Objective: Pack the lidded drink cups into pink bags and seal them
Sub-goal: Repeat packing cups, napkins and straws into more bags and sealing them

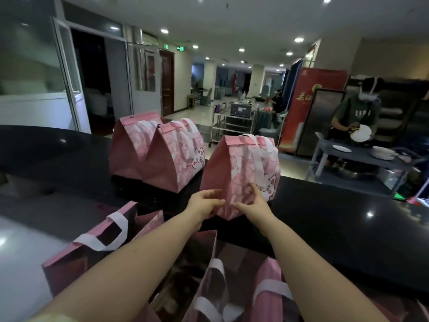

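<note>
Black counter (325,205) under the grip. Beyond it, far right: person (356,115) holding white plate (361,134) over grey cart (348,156). Metal trolley (226,127) straight behind.

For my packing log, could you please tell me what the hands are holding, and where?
The left hand and right hand hold the sealed pink bag at its lower near end, one on each side.
</note>
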Demonstrator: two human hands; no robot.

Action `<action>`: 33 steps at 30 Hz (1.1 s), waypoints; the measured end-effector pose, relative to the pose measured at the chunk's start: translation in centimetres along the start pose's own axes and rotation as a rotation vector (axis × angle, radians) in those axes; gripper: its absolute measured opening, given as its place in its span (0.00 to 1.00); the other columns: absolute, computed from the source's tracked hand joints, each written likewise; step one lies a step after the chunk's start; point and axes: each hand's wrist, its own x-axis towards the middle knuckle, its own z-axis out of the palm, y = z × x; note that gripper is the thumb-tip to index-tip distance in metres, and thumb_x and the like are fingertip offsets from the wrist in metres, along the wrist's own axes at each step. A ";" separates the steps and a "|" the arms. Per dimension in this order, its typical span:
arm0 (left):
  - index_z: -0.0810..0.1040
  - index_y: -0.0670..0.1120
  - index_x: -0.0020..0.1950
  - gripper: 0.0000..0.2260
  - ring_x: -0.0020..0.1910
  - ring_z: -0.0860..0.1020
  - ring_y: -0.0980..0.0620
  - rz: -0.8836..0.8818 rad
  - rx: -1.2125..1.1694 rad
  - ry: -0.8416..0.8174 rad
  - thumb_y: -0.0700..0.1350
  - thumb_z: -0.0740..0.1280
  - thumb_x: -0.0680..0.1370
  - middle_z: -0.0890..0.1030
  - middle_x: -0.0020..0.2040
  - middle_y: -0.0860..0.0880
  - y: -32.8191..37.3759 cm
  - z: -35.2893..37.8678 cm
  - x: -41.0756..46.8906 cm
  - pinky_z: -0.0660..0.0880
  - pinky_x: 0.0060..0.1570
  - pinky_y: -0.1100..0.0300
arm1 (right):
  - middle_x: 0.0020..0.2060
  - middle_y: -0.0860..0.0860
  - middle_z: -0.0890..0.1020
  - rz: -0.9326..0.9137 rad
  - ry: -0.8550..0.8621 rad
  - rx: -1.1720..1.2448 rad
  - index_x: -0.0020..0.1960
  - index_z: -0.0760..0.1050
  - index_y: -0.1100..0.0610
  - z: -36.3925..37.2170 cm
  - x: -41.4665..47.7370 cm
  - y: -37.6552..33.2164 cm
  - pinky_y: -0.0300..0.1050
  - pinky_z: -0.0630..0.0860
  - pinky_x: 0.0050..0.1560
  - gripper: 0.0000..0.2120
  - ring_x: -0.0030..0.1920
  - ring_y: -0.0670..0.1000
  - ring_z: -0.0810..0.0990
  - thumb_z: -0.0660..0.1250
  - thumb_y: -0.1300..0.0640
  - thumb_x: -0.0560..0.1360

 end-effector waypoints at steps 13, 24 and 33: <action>0.79 0.43 0.58 0.13 0.48 0.79 0.50 0.302 0.448 0.112 0.40 0.73 0.74 0.81 0.45 0.50 1.4 -5.4 7.8 0.75 0.46 0.62 | 0.70 0.59 0.63 0.155 0.302 -0.067 0.73 0.57 0.53 6.3 2.1 -0.4 0.56 0.72 0.62 0.42 0.64 0.63 0.71 0.74 0.41 0.68; 0.79 0.49 0.45 0.02 0.46 0.79 0.48 0.465 0.795 0.322 0.45 0.70 0.73 0.83 0.45 0.51 2.1 -12.2 8.1 0.76 0.46 0.52 | 0.52 0.53 0.80 0.023 0.172 -0.250 0.64 0.69 0.50 10.4 5.6 -3.6 0.48 0.78 0.47 0.15 0.46 0.55 0.80 0.60 0.53 0.77; 0.77 0.49 0.44 0.05 0.43 0.79 0.46 0.370 0.751 0.235 0.42 0.70 0.70 0.80 0.41 0.51 0.1 -12.8 9.6 0.71 0.39 0.58 | 0.41 0.50 0.79 0.095 0.315 -0.334 0.48 0.70 0.51 12.0 5.8 -1.4 0.51 0.78 0.40 0.06 0.40 0.54 0.79 0.65 0.58 0.73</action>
